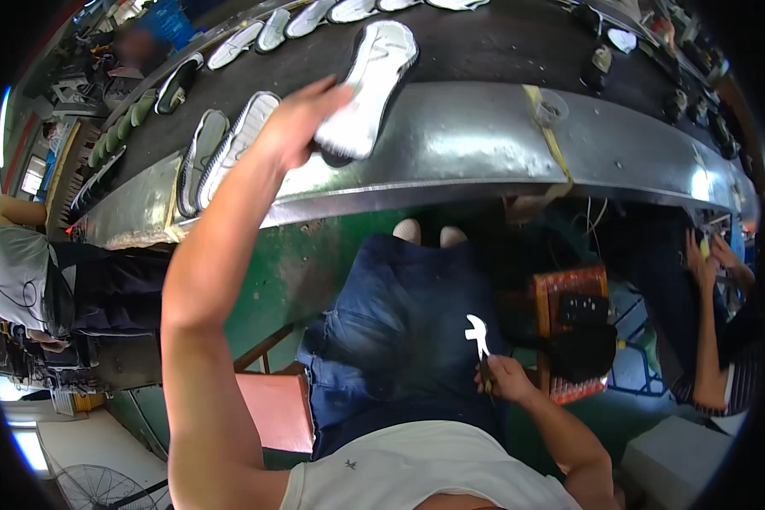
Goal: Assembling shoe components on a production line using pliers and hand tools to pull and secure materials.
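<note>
My left hand (pixel 304 123) reaches out over the metal edge of the conveyor and grips a shoe sole (pixel 372 81) by its left side. The sole has a white face and a dark rim, and hangs tilted over the edge. Some of my fingers are hidden behind it. Low over my lap, my right hand (pixel 507 379) is closed round the dark handles of pincers (pixel 478 333) with a pale, hooked metal head pointing up. Just left of my left forearm, a white sole (pixel 240 143) and a greyer sole (pixel 202 153) lean on the metal edge.
More soles (pixel 236 44) line the far side of the dark belt (pixel 476 51). A yellow strap and a tape roll (pixel 551 109) sit on the metal edge. Co-workers stand left (pixel 25 263) and right (pixel 705 340). A red-patterned stool (pixel 569 285) with a black bag is beside my right leg.
</note>
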The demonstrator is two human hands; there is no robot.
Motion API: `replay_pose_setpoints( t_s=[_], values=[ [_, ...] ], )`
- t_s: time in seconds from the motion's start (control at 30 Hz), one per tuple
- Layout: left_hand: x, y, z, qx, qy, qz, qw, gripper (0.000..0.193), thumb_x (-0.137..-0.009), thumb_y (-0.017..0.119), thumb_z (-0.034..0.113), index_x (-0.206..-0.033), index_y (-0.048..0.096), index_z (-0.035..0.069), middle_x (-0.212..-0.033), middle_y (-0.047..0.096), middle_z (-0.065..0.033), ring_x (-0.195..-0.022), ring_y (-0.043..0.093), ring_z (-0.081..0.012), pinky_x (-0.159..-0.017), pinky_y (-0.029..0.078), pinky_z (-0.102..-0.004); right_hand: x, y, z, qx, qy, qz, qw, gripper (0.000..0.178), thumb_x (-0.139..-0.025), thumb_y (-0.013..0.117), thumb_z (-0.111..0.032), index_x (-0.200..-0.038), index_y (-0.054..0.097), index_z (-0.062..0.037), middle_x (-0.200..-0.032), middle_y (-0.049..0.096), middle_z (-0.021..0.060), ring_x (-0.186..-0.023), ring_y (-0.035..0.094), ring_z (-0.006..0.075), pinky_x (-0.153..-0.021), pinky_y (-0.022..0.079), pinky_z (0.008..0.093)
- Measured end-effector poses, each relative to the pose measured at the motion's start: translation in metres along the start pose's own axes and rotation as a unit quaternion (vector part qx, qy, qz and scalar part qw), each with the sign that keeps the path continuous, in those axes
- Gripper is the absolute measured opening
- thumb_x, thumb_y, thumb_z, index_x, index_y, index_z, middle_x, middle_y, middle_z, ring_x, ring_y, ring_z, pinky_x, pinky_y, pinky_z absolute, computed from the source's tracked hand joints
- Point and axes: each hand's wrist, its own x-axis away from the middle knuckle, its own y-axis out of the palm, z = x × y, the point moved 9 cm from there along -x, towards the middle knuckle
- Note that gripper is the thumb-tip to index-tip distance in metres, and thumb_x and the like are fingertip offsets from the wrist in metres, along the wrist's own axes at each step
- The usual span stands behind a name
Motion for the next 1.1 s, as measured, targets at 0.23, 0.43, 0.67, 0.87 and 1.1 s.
replay_pose_setpoints(
  t_s=[0.23,0.43,0.67,0.87,1.1],
  values=[
    [-0.192,-0.016,0.007,-0.825,0.166,0.102,0.531,0.056,-0.099,0.057,0.035,-0.152,0.043,0.020,-0.159,0.039,-0.0075,-0.150,0.027,-0.0403,-0.110,0.041,-0.0548,-0.021,-0.013,-0.026,-0.010,0.047,-0.013,0.999,0.051,-0.110,0.035,-0.042,-0.110,0.060,0.0028,-0.092,0.071,0.0115,-0.073,0.070,0.0188,-0.059,0.051,0.0287],
    [-0.180,-0.095,0.035,-0.628,0.213,0.123,0.739,0.049,-0.101,0.055,0.031,-0.145,0.051,0.009,-0.135,0.063,-0.0170,-0.120,0.064,-0.0341,-0.102,0.050,-0.0413,-0.031,-0.028,-0.028,-0.031,0.044,-0.001,0.999,0.054,-0.109,0.033,-0.044,-0.111,0.060,0.0018,-0.091,0.071,0.0124,-0.071,0.071,0.0196,-0.050,0.047,0.0253],
    [-0.104,-0.239,-0.015,-0.442,-0.081,0.108,0.887,0.070,-0.080,0.081,0.041,-0.137,0.060,0.006,-0.122,0.069,-0.0177,-0.113,0.065,-0.0285,-0.099,0.048,-0.0366,-0.034,-0.020,-0.026,-0.023,0.034,-0.028,0.999,0.052,-0.110,0.031,-0.041,-0.110,0.060,0.0021,-0.089,0.071,0.0138,-0.070,0.072,0.0218,-0.048,0.047,0.0254],
    [0.001,-0.112,0.024,-0.242,0.067,-0.020,0.968,0.064,-0.086,0.083,0.030,-0.139,0.057,0.007,-0.110,0.070,-0.0046,-0.098,0.063,-0.0133,-0.089,0.051,-0.0270,-0.011,-0.002,-0.003,-0.008,0.028,-0.002,1.000,0.053,-0.109,0.034,-0.043,-0.110,0.060,0.0031,-0.089,0.071,0.0145,-0.070,0.071,0.0225,-0.051,0.049,0.0262],
    [0.178,0.027,-0.110,0.144,0.131,-0.034,0.980,0.074,-0.088,0.077,0.006,-0.153,0.043,0.010,-0.137,0.059,-0.0041,-0.115,0.059,-0.0108,-0.101,0.048,-0.0298,0.023,0.021,-0.034,0.146,-0.081,0.066,0.984,0.028,-0.101,0.060,-0.025,-0.111,0.060,0.0008,-0.086,0.066,0.0078,-0.073,0.067,0.0163,-0.070,0.054,0.0321]
  ],
)
